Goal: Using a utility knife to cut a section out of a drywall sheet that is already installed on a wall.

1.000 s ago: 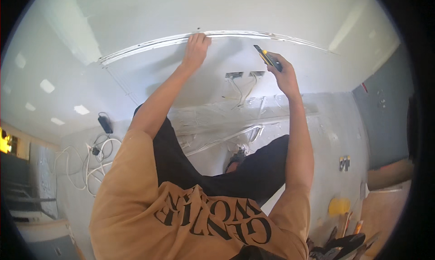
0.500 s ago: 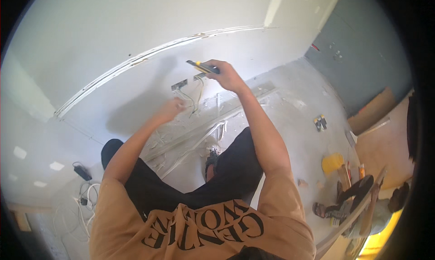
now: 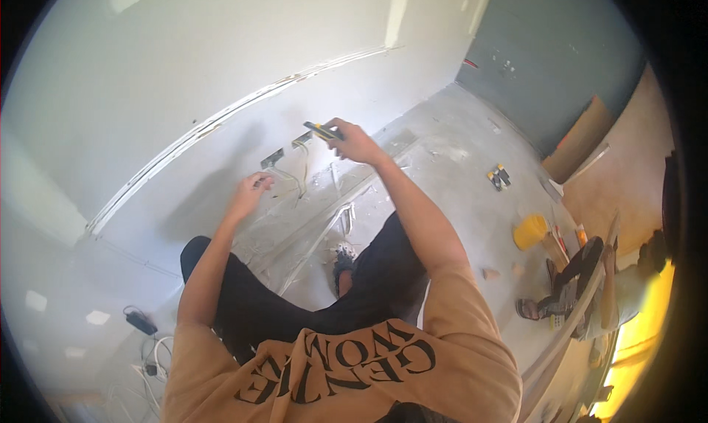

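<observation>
Dusty gray floor [image 3: 435, 176] is spread below a pale wall [image 3: 243, 39], and bits of white scrap [image 3: 344, 218] are scattered on it. At the far left, a black power box [image 3: 140, 320] is seen near a loose bunch of white cords [image 3: 160, 360]. Across the wall, a long groove [image 3: 199, 132] with rough white edges is cut. Below it, the left hand [image 3: 249, 196] is held near the wall with its fingers bent; whether something small is pinched there cannot be told. Just beside it, two wall holes [image 3: 272, 157] are set, with thin wires [image 3: 303, 176] hung out of them. The black and yellow cutter knife [image 3: 324, 132] is gripped in the right hand [image 3: 354, 141], near the second hole, and its tip is pointed left. Farther right, small black and yellow things [image 3: 499, 177] are laid on the floor. A yellow bucket [image 3: 529, 233] is seen, a brown board [image 3: 582, 139] is leaned on a darker gray wall [image 3: 549, 61], and another person [image 3: 612, 297] is partly shown at the far right.
</observation>
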The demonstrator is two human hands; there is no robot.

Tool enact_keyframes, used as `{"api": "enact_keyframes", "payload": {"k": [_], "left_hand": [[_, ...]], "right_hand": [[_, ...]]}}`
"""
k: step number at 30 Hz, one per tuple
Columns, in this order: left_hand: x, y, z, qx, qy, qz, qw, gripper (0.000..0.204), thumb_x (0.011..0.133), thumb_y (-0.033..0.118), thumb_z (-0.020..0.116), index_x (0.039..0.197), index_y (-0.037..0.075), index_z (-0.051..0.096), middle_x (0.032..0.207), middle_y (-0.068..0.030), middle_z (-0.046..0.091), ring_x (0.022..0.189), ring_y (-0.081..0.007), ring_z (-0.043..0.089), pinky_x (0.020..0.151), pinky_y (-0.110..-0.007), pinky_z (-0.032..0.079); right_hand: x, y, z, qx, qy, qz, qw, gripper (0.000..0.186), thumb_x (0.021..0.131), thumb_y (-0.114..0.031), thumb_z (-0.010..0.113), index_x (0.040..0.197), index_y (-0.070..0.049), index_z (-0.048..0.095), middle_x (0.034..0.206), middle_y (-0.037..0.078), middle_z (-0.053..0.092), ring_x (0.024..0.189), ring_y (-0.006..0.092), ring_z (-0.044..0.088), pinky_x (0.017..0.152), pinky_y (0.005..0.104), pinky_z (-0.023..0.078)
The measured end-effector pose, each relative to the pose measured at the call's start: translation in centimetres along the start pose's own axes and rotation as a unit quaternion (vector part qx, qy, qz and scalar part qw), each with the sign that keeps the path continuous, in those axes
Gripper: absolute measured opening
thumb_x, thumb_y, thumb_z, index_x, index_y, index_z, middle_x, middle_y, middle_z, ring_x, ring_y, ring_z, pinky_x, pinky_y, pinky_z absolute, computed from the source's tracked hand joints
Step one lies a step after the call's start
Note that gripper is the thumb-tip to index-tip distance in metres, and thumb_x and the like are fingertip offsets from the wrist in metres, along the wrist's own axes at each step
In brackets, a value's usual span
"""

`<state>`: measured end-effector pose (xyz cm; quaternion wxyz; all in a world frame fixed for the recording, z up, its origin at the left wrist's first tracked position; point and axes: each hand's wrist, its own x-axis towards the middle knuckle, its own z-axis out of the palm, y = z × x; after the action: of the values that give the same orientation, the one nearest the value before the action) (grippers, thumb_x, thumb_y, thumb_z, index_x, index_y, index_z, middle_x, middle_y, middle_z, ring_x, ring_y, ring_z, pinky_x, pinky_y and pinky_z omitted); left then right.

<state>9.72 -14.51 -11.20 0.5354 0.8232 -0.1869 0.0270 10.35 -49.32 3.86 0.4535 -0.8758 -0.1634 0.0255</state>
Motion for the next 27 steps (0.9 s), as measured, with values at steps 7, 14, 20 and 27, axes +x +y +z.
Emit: {"api": "enact_keyframes", "payload": {"k": [7, 14, 20, 27], "left_hand": [[-2.4, 0.5, -2.3, 0.014, -0.049, -0.001, 0.999, 0.039, 0.113, 0.032, 0.064, 0.131, 0.0, 0.076, 0.114, -0.0094, 0.08, 0.1, -0.0173, 0.073, 0.094, -0.034, 0.057], [-3.9, -6.5, -5.0, 0.116, -0.302, -0.227, 0.919, 0.057, 0.11, 0.048, 0.064, 0.14, 0.0, 0.067, 0.117, -0.0162, 0.079, 0.1, -0.0237, 0.079, 0.09, -0.039, 0.062], [-17.4, -14.2, 17.3, -0.109, -0.685, -0.46, 0.554, 0.085, 0.113, 0.058, 0.054, 0.156, -0.015, 0.045, 0.13, -0.0361, 0.073, 0.119, -0.0428, 0.075, 0.103, -0.049, 0.063], [-42.1, -21.0, 33.5, -0.265, -0.786, -0.5, 0.249, 0.087, 0.109, 0.054, 0.064, 0.156, -0.016, 0.043, 0.154, -0.0443, 0.052, 0.145, -0.0467, 0.057, 0.113, -0.061, 0.055]], "right_hand": [[0.5, 1.6, -3.1, -0.082, -0.034, -0.047, 0.995, 0.035, 0.098, -0.018, 0.077, 0.127, -0.003, 0.069, 0.083, 0.005, 0.07, 0.067, 0.0151, 0.062, 0.062, 0.0338, 0.056], [-9.8, 11.6, -8.7, 0.152, 0.117, 0.146, 0.971, 0.02, 0.109, -0.024, 0.063, 0.116, -0.005, 0.065, 0.081, -0.002, 0.052, 0.07, 0.0098, 0.05, 0.066, 0.0277, 0.043], [-50.8, 29.2, 13.4, 0.051, 0.103, 0.485, 0.867, 0.049, 0.112, -0.046, 0.056, 0.114, 0.0, 0.072, 0.107, 0.013, 0.078, 0.101, 0.0288, 0.072, 0.091, 0.0426, 0.056], [-58.3, 11.5, 26.3, 0.12, 0.043, 0.686, 0.716, 0.048, 0.112, -0.045, 0.057, 0.118, 0.0, 0.07, 0.112, 0.014, 0.076, 0.106, 0.0299, 0.071, 0.094, 0.0433, 0.055]]}}
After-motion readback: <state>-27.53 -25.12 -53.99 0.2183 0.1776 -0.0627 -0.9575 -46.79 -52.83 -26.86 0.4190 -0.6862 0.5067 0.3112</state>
